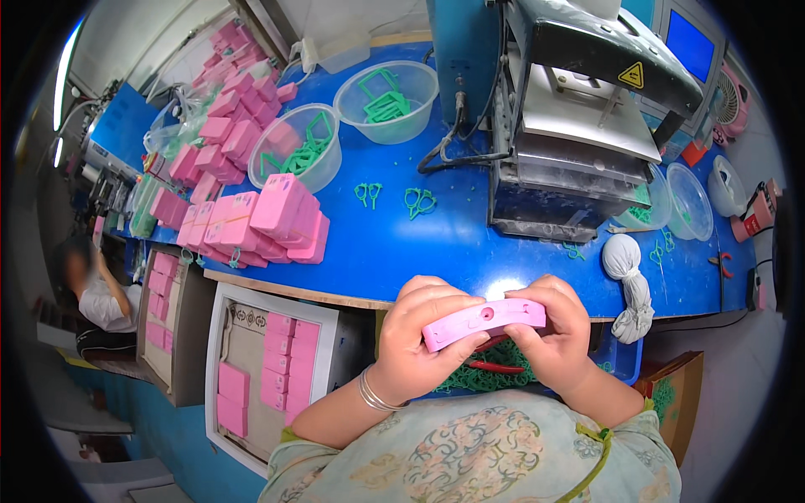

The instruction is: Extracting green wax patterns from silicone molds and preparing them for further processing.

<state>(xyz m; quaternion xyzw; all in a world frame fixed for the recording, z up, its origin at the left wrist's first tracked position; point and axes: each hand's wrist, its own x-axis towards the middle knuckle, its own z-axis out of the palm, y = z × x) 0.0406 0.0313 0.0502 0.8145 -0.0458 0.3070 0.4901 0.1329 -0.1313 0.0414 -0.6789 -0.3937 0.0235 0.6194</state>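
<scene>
- Left hand [406,342]: its fingers [440,307] are bent, gripping one end of the curved pink piece [489,319].
- Right hand [560,334]: fingers grip the other end.
- The piece is in the lower middle of the frame.

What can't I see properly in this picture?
In the head view:
Far side of the curved pink piece: turned away, behind the left hand and right hand.
Rest of the red-handled tool: behind the hands.
Near side of the blue tray: behind the patterned shirt.
Green scraps: too tangled to count.
</scene>
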